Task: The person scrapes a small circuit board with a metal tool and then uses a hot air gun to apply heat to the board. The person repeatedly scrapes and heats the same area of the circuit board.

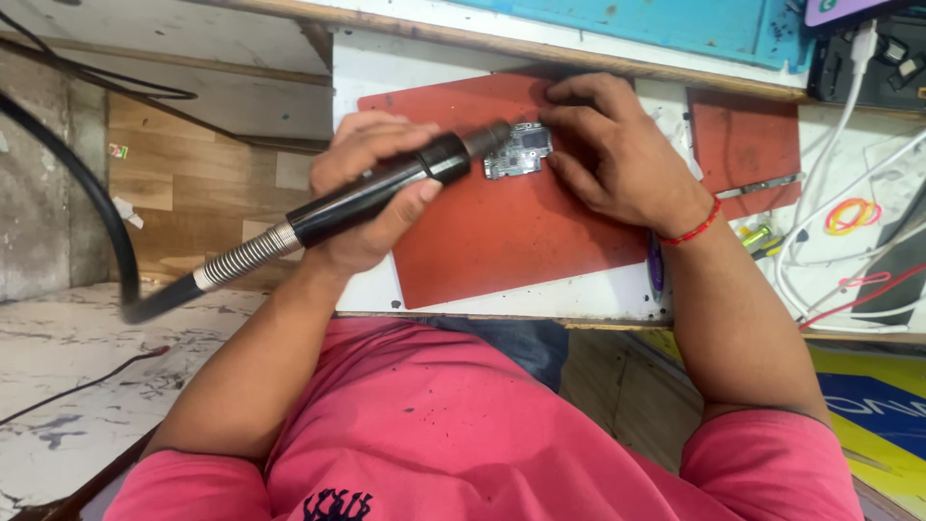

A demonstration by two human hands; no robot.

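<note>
Two hands at work: both over one red work mat [502,232] on the white bench.
Left hand [371,188]: closed around one black hot-air handpiece [386,188], nozzle tip right at the board's left edge.
Right hand [617,154]: fingers spread and pressed down, pinning one small circuit board [518,150] by its right side and top; not closed round it.
Board's place: flat on the mat, between the two hands, touching the right fingertips.
Step in hand: by the look of it, working the nozzle on the board's left portion while the other hand steadies it.
Next move calls for: a steady nozzle close above the board, and the holding fingers kept clear of the tip, I judge.
Hose: one spring-sleeved black hose [145,289] trailing behind the left hand.
Beyond the right wrist: a second, smaller red mat [743,145], several white cables [830,125], some coloured rubber bands [851,214].
</note>
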